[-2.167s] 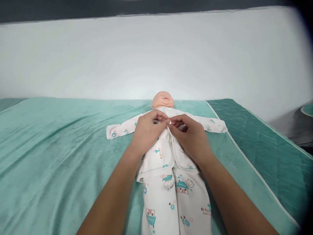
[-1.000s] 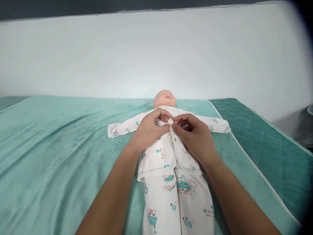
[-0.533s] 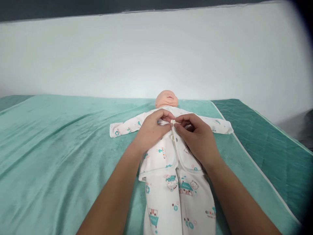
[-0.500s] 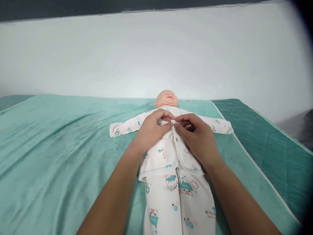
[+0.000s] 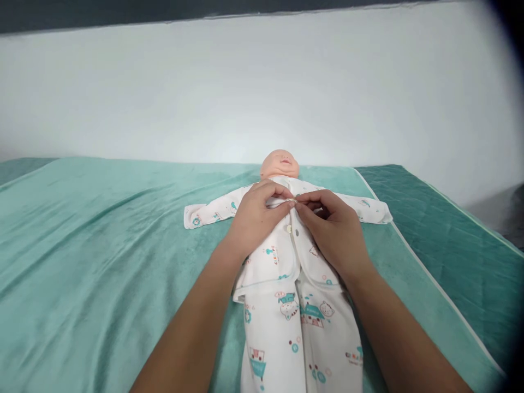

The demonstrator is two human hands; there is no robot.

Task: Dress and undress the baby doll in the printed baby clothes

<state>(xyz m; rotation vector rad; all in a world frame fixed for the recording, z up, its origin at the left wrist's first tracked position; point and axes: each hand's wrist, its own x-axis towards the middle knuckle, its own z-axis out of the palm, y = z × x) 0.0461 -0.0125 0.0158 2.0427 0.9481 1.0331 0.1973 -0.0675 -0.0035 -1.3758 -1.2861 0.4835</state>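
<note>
A baby doll (image 5: 280, 164) lies on its back, dressed in a white printed jacket (image 5: 268, 262) and matching trousers (image 5: 274, 333). Its sleeves stretch out to both sides. My left hand (image 5: 260, 213) pinches the jacket's front edge at the chest between thumb and fingers. Facing it, my right hand (image 5: 331, 224) pinches the other front edge, fingertips meeting those of the left. The bit of cloth or fastener between the fingertips is mostly hidden. Just below, a pale button (image 5: 289, 229) shows beside the front opening, which parts toward the hem.
A light green blanket (image 5: 102, 245) with soft wrinkles covers the surface under the doll. To the right lies a darker green quilted cover (image 5: 450, 240). A white wall (image 5: 245, 82) rises behind, and a dark object (image 5: 516, 215) stands at the far right edge.
The fingertips have closed further together over the jacket front, covering the small white piece that showed between them. The doll has stayed in place.
</note>
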